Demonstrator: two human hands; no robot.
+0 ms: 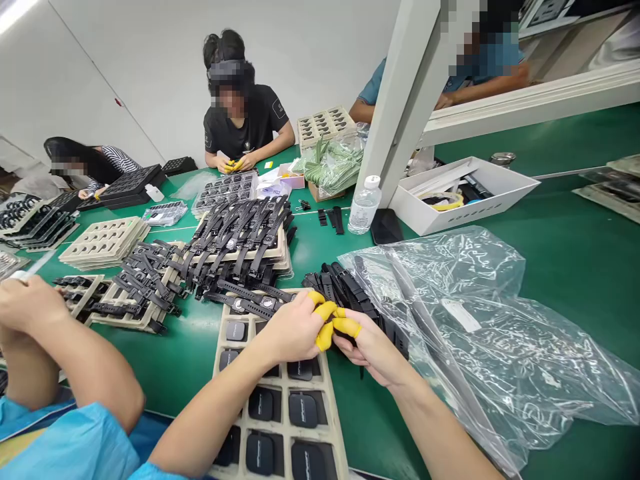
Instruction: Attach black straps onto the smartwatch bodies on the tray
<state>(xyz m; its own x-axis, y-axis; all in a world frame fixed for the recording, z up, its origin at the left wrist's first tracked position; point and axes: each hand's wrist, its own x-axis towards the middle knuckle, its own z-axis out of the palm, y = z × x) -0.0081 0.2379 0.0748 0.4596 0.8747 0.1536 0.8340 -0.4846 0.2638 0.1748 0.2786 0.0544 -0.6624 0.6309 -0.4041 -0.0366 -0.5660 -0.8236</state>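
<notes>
My left hand and my right hand meet above the tray's upper right corner, with yellow finger cots on several fingertips. Both are closed around something small and dark, mostly hidden by the fingers. Below them lies a cream tray whose compartments hold square black watch faces. Across its far end rest watches with black straps fitted. Loose black watch straps are piled just behind my right hand, partly under a clear plastic bag.
Trays heaped with strapped watches stand beyond my hands. A water bottle, a black phone and a white box of tools are behind the bag. A co-worker's arms reach in at left; another person sits opposite.
</notes>
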